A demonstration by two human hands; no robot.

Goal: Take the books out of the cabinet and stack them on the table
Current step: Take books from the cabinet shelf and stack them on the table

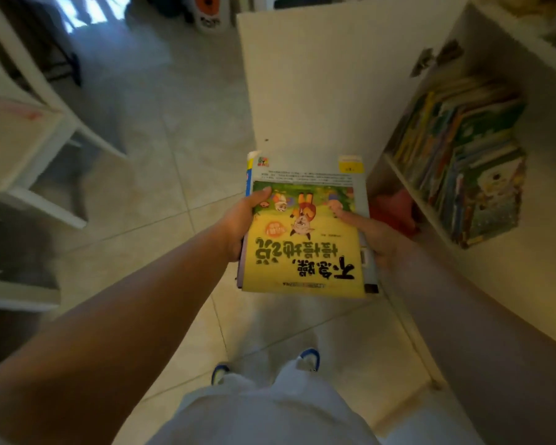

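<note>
I hold a small stack of picture books flat in front of me over the tiled floor. The top book has a yellow cover with cartoon animals, upside down to me. My left hand grips the stack's left edge, thumb on the cover. My right hand grips the right edge, thumb on top too. To the right stands the open white cabinet, its shelf holding a row of several leaning books.
The cabinet's white door hangs open just beyond the stack. A red object lies on the cabinet's lower shelf. White furniture with a pale top stands at the left. My feet are on the beige tiled floor.
</note>
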